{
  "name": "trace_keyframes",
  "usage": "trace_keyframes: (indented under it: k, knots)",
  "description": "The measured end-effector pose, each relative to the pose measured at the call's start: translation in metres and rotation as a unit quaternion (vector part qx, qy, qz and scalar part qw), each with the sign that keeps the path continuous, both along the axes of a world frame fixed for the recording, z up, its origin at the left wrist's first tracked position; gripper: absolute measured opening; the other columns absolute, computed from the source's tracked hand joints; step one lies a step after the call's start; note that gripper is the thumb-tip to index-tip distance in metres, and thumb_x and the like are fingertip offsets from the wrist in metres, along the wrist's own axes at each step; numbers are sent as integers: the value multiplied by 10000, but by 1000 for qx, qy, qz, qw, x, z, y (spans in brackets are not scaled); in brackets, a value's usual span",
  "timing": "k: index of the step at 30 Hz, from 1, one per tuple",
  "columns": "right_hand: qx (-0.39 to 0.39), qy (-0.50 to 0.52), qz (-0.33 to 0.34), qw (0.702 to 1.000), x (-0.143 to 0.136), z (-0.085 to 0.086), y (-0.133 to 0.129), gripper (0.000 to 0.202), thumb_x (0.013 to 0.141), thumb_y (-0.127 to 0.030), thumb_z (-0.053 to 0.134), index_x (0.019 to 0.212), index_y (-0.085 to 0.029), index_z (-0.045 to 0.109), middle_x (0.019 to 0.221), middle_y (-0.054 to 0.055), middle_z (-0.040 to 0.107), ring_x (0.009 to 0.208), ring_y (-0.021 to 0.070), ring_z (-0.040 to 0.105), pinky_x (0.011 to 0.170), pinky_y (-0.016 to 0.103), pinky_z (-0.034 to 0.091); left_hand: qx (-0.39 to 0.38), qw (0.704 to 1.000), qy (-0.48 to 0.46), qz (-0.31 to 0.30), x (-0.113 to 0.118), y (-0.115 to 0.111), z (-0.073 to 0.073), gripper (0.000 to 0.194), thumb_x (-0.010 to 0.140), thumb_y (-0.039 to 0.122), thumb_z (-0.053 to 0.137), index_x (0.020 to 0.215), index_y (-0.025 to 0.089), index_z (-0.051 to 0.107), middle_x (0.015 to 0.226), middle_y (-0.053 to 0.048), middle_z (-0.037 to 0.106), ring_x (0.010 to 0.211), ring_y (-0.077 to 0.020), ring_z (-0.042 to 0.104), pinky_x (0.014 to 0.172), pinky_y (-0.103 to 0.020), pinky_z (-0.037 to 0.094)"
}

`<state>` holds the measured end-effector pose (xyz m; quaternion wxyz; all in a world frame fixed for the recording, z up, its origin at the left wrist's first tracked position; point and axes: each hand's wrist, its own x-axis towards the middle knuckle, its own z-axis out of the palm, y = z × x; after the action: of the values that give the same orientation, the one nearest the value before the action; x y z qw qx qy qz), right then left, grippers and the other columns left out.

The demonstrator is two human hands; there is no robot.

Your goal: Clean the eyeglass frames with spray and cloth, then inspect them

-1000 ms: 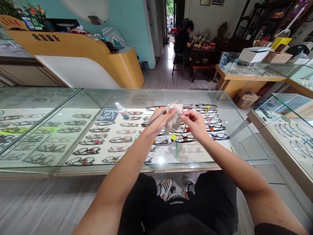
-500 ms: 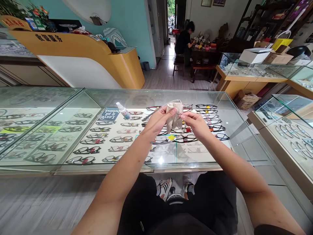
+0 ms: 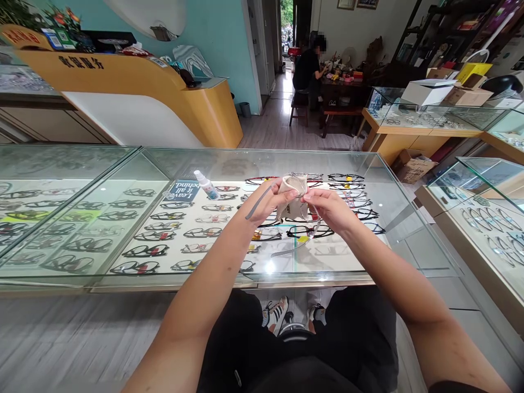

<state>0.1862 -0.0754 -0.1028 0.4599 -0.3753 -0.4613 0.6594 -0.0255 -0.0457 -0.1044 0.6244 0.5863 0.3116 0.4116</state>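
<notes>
Above the glass counter, my left hand [image 3: 266, 203] is closed on a beige cloth [image 3: 290, 210], which is folded around part of a pair of eyeglasses. A grey temple of these eyeglasses [image 3: 285, 252] with a small yellow tag hangs below my hands, and the other temple lies across the back of my left hand. My right hand [image 3: 325, 206] pinches the eyeglasses beside the cloth with thumb and fingers. The cloth and fingers hide most of the lenses. To the left of my hands, a white spray bottle [image 3: 207, 186] stands on the counter.
Inside the glass display case [image 3: 204, 281] lie rows of eyeglasses and a blue card [image 3: 186, 191]. More cases stand right, with boxes [image 3: 428, 93] on one. A cash desk [image 3: 213, 114] is at the back left. A person [image 3: 305, 68] sits at a far table.
The eyeglasses have turned in my hands, so the hanging temple now points lower and further right. The cloth has shifted slightly, with dark print showing on it.
</notes>
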Motion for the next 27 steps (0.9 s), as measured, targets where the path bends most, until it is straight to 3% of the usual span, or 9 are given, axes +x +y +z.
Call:
trace_keyframes:
  k: [5,11,19,24,27]
  knots:
    - [-4,-22,14,1000,3,-3,3,401,621,-533,1000,760,-204,818,633,-17,648,569,110,417,535,285,287,19,999,14,43,2,0,3,416,711,476,1014,963,193,841,916,-41,785,839,-179,689,793,-272,529]
    - [-14,-16,38,999,6,0,4,397,612,-506,999,760,-191,809,648,-11,668,562,111,456,559,296,318,19,998,1,63,3,-4,6,527,648,422,1046,1066,175,840,981,-75,808,937,-226,732,869,-303,564]
    - [-14,-13,77,997,4,-2,3,416,605,-520,1010,673,-185,774,581,-48,556,562,100,403,597,309,249,34,999,31,29,2,-1,6,526,559,428,1083,880,154,769,800,-19,731,742,-155,619,692,-250,470]
    - [-15,-6,89,996,5,-5,3,419,647,-533,1004,710,-188,774,588,-55,538,570,101,370,612,321,218,58,995,36,77,7,1,2,548,543,495,1082,768,161,709,706,17,645,656,-121,529,619,-240,397]
    - [-2,-10,82,997,6,-4,3,424,667,-541,992,708,-186,763,598,-49,546,572,101,369,605,324,221,72,991,32,108,12,-1,-2,544,636,593,1028,757,168,711,695,9,632,626,-121,509,578,-250,366]
